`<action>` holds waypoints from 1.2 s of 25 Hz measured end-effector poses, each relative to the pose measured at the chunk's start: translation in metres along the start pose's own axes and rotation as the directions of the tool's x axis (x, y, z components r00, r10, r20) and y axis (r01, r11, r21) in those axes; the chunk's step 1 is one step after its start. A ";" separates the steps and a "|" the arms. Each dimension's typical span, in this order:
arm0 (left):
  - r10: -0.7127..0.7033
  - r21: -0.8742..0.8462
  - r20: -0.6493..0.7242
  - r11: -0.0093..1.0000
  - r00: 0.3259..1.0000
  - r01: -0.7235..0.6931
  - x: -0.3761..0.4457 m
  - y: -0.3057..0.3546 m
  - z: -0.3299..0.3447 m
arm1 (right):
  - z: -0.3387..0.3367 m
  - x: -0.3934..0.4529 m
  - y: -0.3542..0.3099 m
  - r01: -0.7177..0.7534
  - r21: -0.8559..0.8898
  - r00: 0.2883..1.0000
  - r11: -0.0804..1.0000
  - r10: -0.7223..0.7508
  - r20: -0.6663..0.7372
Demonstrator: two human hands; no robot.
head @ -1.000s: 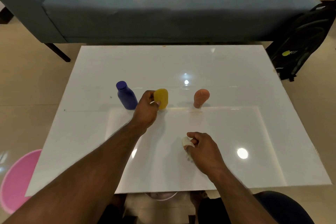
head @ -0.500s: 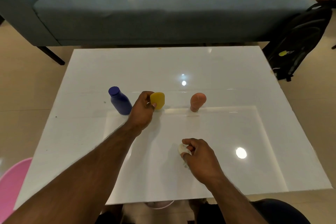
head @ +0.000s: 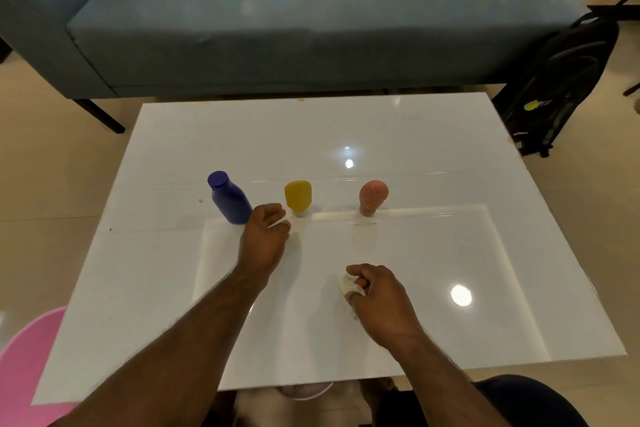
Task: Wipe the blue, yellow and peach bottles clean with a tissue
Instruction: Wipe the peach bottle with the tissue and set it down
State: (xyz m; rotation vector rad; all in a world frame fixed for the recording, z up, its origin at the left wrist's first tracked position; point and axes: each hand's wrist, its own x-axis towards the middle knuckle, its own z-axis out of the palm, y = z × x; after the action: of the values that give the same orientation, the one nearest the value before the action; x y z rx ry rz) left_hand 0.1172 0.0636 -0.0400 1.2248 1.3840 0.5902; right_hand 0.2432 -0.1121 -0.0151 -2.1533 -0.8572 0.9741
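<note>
Blue bottle point(head: 230, 199) upright at left of white table point(head: 433, 135). Left hand point(head: 265, 239) just beside it, fingers loosely curled, grasping nothing I can see, near base of yellow bottle point(head: 298, 197). Peach bottle point(head: 372, 198) stands apart at right. Right hand point(head: 379, 298) nearer to person, fingers closed on crumpled tissue point(head: 346, 283). Risk: careless reach can knock yellow bottle over, base looks narrow.

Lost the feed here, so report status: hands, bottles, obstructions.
Left hand curled, off yellow bottle. Right hand shut on tissue. Blue bottle, peach bottle upright, untouched. No obstructions.
</note>
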 end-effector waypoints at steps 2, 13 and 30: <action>-0.031 0.011 -0.029 0.999 0.999 0.031 -0.019 -0.004 0.007 | 0.000 0.000 0.000 -0.017 0.021 1.000 1.000 0.017 -0.023; 0.164 0.331 0.352 0.900 0.922 -0.286 -0.026 0.074 0.090 | -0.007 0.001 0.004 -0.030 -0.006 0.998 1.000 0.029 -0.051; -0.139 -0.227 0.442 0.939 0.886 0.260 -0.093 0.080 0.022 | -0.006 -0.001 0.015 0.003 -0.069 1.000 0.998 -0.005 -0.027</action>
State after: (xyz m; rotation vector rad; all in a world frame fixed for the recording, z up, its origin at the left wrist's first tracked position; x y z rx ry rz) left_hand 0.1469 0.0004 0.0630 0.8970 1.0037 0.3335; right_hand 0.2522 -0.1236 -0.0223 -2.2174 -0.8938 0.9232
